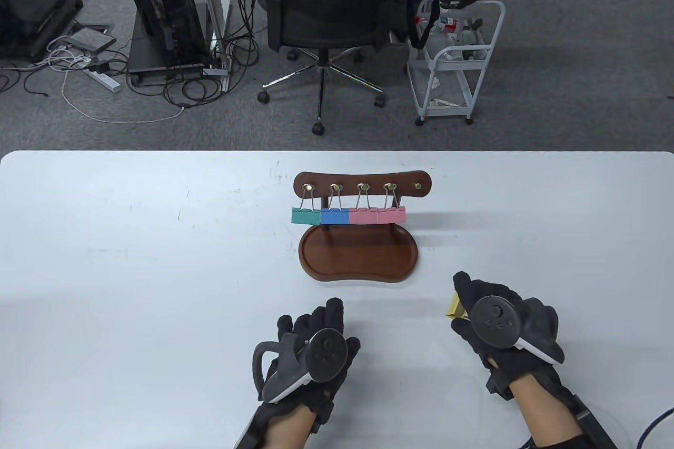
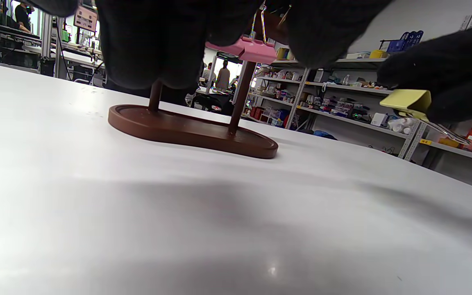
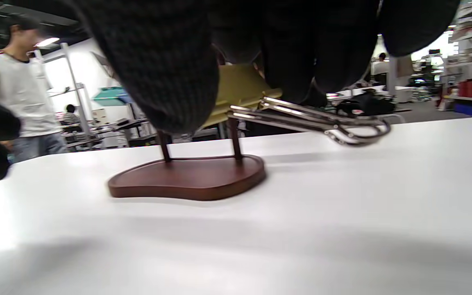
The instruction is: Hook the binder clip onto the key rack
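Note:
A brown wooden key rack (image 1: 363, 183) stands on its tray base (image 1: 359, 258) at the table's middle. A green, a blue and two pink binder clips (image 1: 349, 216) hang from its hooks; the rightmost hook (image 1: 418, 186) is bare. My right hand (image 1: 495, 320) holds a yellow binder clip (image 1: 456, 308) just above the table, right of the base. The clip's body (image 3: 240, 88) is between my fingers and its wire handles (image 3: 326, 123) stick out. The clip also shows in the left wrist view (image 2: 408, 101). My left hand (image 1: 316, 338) rests on the table in front of the base, holding nothing.
The white table (image 1: 131, 259) stretches wide on both sides of the rack. Beyond its far edge stand an office chair (image 1: 329, 12), a white cart (image 1: 455, 59) and a computer tower with cables (image 1: 158, 12) on the floor.

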Available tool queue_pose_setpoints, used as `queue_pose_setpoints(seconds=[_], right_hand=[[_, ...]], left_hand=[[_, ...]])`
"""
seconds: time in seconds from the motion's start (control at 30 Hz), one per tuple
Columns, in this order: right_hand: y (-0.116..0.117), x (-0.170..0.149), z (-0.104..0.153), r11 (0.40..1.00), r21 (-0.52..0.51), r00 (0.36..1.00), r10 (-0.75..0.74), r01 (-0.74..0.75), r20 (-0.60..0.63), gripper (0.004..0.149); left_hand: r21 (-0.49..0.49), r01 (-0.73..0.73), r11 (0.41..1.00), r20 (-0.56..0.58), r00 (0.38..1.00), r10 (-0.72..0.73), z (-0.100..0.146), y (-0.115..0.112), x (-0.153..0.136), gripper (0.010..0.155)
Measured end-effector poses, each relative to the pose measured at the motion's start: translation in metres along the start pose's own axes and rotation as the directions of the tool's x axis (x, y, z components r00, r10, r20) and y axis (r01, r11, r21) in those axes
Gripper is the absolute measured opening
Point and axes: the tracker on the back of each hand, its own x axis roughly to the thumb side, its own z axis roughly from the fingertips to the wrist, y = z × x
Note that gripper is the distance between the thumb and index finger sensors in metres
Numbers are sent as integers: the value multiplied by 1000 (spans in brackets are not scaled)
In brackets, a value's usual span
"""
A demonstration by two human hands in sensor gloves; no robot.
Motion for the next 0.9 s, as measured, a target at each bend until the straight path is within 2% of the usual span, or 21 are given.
queue_pose_setpoints(seconds=[0.4, 0.67, 0.9], right_hand=[[17, 69, -4, 998, 52, 977, -33, 23, 211, 89], [31, 76, -1, 998, 66, 960, -40, 23, 276, 91], [32, 81, 3, 998, 49, 947, -39, 25, 320, 95]], left_hand=[[10, 19, 1000, 41, 999, -19, 0, -1, 4, 79], [32, 20, 999, 97, 995, -23, 1, -2, 4, 78], [53, 15, 998, 254, 967, -28, 3, -4, 17, 76]])
